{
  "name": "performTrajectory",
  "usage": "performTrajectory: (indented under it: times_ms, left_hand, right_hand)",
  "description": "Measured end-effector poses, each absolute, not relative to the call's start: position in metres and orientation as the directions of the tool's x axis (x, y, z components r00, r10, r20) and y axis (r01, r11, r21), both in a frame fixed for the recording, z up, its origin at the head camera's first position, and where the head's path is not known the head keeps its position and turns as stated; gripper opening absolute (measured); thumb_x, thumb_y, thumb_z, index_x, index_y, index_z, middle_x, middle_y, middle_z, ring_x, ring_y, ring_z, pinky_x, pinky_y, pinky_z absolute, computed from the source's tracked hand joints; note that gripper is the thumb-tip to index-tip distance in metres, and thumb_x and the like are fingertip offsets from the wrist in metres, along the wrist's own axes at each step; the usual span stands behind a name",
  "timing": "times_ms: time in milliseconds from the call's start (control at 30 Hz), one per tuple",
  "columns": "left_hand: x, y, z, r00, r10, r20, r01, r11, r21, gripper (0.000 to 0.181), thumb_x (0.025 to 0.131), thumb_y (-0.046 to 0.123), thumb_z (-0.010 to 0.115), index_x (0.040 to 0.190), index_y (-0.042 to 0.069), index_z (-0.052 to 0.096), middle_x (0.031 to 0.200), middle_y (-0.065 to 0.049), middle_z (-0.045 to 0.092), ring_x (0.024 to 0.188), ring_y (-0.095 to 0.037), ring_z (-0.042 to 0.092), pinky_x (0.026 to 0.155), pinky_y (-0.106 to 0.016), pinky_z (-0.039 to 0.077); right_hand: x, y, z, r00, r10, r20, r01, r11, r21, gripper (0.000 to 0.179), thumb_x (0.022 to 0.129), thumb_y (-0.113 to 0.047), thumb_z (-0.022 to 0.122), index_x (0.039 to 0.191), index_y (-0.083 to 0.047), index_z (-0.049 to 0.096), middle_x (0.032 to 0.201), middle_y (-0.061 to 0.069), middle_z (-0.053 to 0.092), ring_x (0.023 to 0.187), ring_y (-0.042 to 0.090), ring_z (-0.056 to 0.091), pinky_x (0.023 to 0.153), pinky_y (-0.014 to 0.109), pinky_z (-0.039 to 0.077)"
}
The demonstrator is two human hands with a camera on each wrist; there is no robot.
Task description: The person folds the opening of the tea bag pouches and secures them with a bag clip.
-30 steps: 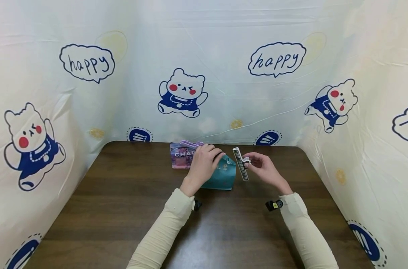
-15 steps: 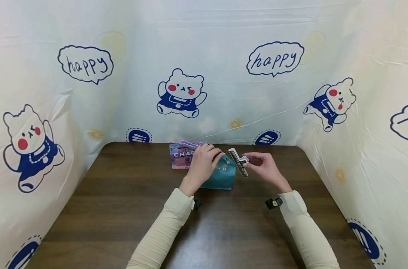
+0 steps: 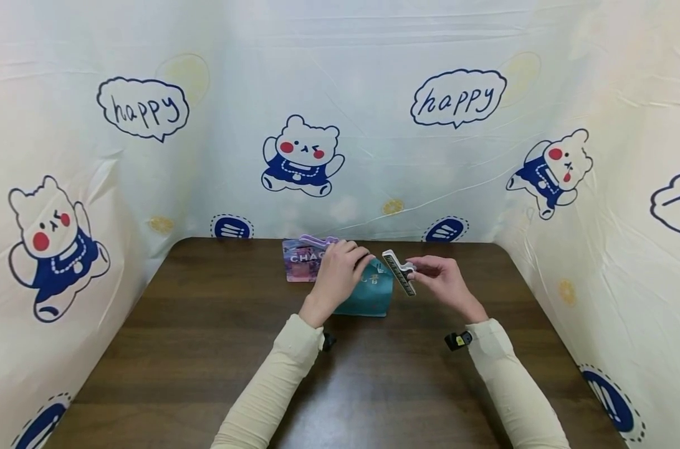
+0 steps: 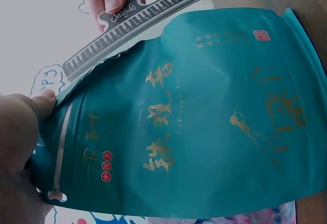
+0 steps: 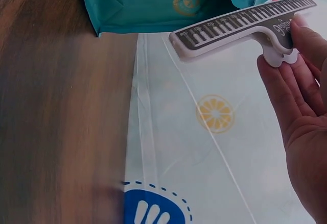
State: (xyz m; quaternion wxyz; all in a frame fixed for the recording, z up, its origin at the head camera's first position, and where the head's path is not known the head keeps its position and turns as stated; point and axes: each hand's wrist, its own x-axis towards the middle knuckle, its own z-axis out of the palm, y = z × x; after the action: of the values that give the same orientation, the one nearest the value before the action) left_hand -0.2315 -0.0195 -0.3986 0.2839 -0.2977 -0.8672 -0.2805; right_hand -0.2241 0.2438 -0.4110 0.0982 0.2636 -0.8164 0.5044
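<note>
My left hand (image 3: 336, 274) grips the top end of a teal foil tea bag (image 3: 373, 294), which stands on the table. In the left wrist view the bag (image 4: 214, 117) shows gold characters, and the thumb lies on its top edge beside a pale strip. With thumb and fingers, my right hand (image 3: 445, 282) pinches the handles of a long bag clip (image 3: 398, 272) printed with piano keys. The clip is slanted, just right of the bag in the head view. In the right wrist view the clip (image 5: 240, 27) appears close to the bag's side; whether they touch I cannot tell.
Behind my left hand lies a pink and purple pouch (image 3: 300, 265) with a purple clip (image 3: 313, 241) on its top edge. The brown table (image 3: 373, 386) ends at a printed cloth curtain (image 3: 362, 156) at the back and on both sides.
My right hand has tilted the bag clip from nearly upright to a slant, with its upper end shifted slightly left toward the tea bag. The left hand and bag look unmoved.
</note>
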Motion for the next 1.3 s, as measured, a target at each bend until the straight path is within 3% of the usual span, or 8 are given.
performTrajectory:
  times_ms: [333,600,900,1300]
  left_hand:
    - [-0.230,-0.020,-0.398,-0.668,0.360,0.652,0.673,0.666,0.322,0.017,0.100,0.026,0.066,0.097,0.013,0.078,0.088,-0.001,0.070,0.084,-0.021,0.060,0.075,-0.036,0.045]
    - [-0.231,-0.020,-0.402,-0.647,0.362,0.671,0.684,0.665,0.301,0.017,0.100,0.026,0.066,0.097,0.014,0.078,0.087,0.000,0.070,0.083,-0.020,0.061,0.073,-0.036,0.045]
    - [-0.232,-0.020,-0.401,-0.644,0.358,0.676,0.686,0.663,0.302,0.015,0.099,0.024,0.068,0.097,0.013,0.078,0.086,0.000,0.070,0.084,-0.020,0.061,0.075,-0.036,0.045]
    - [-0.232,-0.020,-0.400,-0.635,0.355,0.686,0.688,0.663,0.295,0.012,0.098,0.022,0.070,0.098,0.013,0.078,0.087,-0.001,0.070,0.084,-0.020,0.060,0.073,-0.036,0.045]
  right_hand:
    - [-0.224,0.244,-0.409,-0.804,-0.361,0.472,-0.588,0.367,-0.721,0.025,0.084,0.008,0.077,0.109,0.006,0.076,0.099,0.020,0.075,0.082,0.015,0.070,0.072,0.019,0.057]
    - [-0.226,0.245,-0.409,-0.801,-0.376,0.466,-0.590,0.363,-0.721,0.024,0.085,0.009,0.076,0.109,0.008,0.075,0.100,0.020,0.076,0.082,0.028,0.072,0.070,0.019,0.057]
    - [-0.229,0.246,-0.408,-0.787,-0.398,0.472,-0.606,0.351,-0.714,0.023,0.085,0.010,0.075,0.108,0.007,0.076,0.099,0.020,0.076,0.082,0.022,0.073,0.069,0.020,0.057]
    - [-0.236,0.241,-0.408,-0.742,-0.443,0.503,-0.656,0.326,-0.680,0.025,0.083,0.016,0.074,0.106,0.009,0.076,0.097,0.023,0.075,0.079,0.039,0.072,0.067,0.020,0.056]
